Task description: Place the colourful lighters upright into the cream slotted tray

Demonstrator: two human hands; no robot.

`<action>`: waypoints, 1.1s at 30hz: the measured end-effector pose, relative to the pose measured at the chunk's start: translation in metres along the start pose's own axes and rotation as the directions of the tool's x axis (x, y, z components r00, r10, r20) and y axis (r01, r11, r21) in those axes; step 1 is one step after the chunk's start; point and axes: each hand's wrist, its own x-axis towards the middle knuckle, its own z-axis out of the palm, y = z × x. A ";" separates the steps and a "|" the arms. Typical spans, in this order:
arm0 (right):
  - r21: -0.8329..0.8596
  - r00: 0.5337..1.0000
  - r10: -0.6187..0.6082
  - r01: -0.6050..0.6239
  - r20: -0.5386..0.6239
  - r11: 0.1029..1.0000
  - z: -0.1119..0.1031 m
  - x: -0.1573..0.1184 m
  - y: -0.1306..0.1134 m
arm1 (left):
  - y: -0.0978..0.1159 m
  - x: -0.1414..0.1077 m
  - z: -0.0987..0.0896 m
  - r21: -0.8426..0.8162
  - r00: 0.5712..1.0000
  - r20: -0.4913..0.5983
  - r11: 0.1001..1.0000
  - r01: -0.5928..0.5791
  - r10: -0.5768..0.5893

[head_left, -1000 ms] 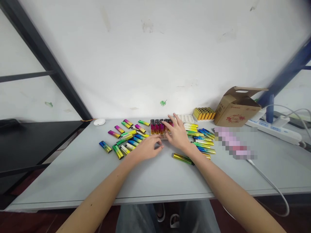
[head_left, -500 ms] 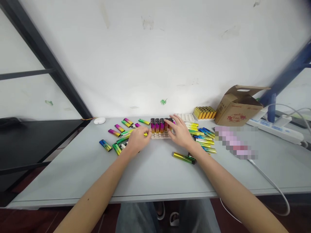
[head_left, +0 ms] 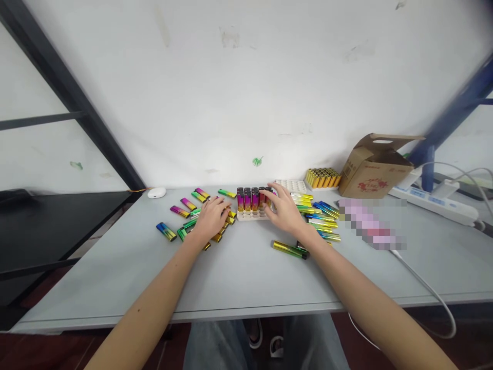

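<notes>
A white tray (head_left: 252, 217) with round holes stands mid-table. Rows of purple-to-gold lighters (head_left: 247, 200) with dark tops stand upright in its back part. My right hand (head_left: 285, 208) is at the tray's right side, thumb and fingers apart, fingertips at the lighters' tops; whether they press on one I cannot tell. My left hand (head_left: 211, 218) lies palm down over a heap of loose lighters (head_left: 185, 223) left of the tray. Its fingers stretch out over several gold-ended lighters (head_left: 230, 218), partly hiding them.
More lighters (head_left: 322, 222) lie right of my right hand, with a yellow-green lighter (head_left: 288, 250) in front. Behind stand an empty-holed tray (head_left: 291, 186), a tray of yellow lighters (head_left: 323, 179), an open cardboard box (head_left: 375, 172) and a power strip (head_left: 435, 205). A white case (head_left: 156, 192) sits far left.
My left hand has moved left from the tray's edge to the loose lighters, and its bunched fingers have opened out. My right hand has stayed at the tray.
</notes>
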 end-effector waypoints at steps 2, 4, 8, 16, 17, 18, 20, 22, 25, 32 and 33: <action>0.009 1.000 0.009 -0.009 -0.003 1.000 -0.001 0.000 0.000 | 0.003 0.001 -0.004 -0.006 0.999 -0.021 1.000 -0.026 0.026; 0.021 1.000 0.016 -0.016 -0.014 1.000 -0.002 0.001 -0.001 | 0.006 0.001 -0.007 -0.009 0.997 -0.067 0.999 -0.041 0.040; 0.052 0.999 0.016 -0.013 -0.051 0.999 -0.005 0.001 -0.003 | 0.010 0.002 -0.012 0.036 0.965 -0.244 0.995 -0.090 0.097; 0.439 0.987 0.160 -0.137 -0.016 0.888 -0.008 0.005 -0.020 | 0.030 0.001 -0.023 0.035 0.765 -0.601 0.964 -0.262 0.230; 0.555 0.974 0.216 -0.217 0.069 0.803 -0.009 0.006 -0.024 | 0.036 0.000 -0.024 0.048 0.737 -0.618 0.949 -0.312 0.274; 0.665 0.951 0.257 -0.305 0.173 0.682 -0.010 0.007 -0.027 | 0.043 -0.001 -0.026 0.066 0.708 -0.629 0.929 -0.365 0.323; 0.808 0.890 0.276 -0.448 0.363 0.382 -0.011 0.010 -0.033 | 0.057 -0.003 -0.026 0.094 0.658 -0.626 0.878 -0.469 0.418; 0.846 0.844 0.247 -0.516 0.476 0.133 -0.014 0.011 -0.037 | 0.070 -0.006 -0.024 0.107 0.627 -0.607 0.832 -0.545 0.489; 0.841 0.821 0.203 -0.540 0.533 -0.025 -0.018 0.012 -0.040 | 0.080 -0.010 -0.019 0.123 0.647 -0.528 0.804 -0.582 0.550; 0.851 0.804 0.278 -0.504 0.526 -0.151 -0.023 0.013 -0.033 | 0.080 -0.010 -0.018 0.085 0.691 -0.559 0.860 -0.503 0.459; 0.850 0.797 0.298 -0.497 0.526 -0.173 -0.023 0.014 -0.031 | 0.079 -0.010 -0.019 0.053 0.710 -0.563 0.875 -0.480 0.423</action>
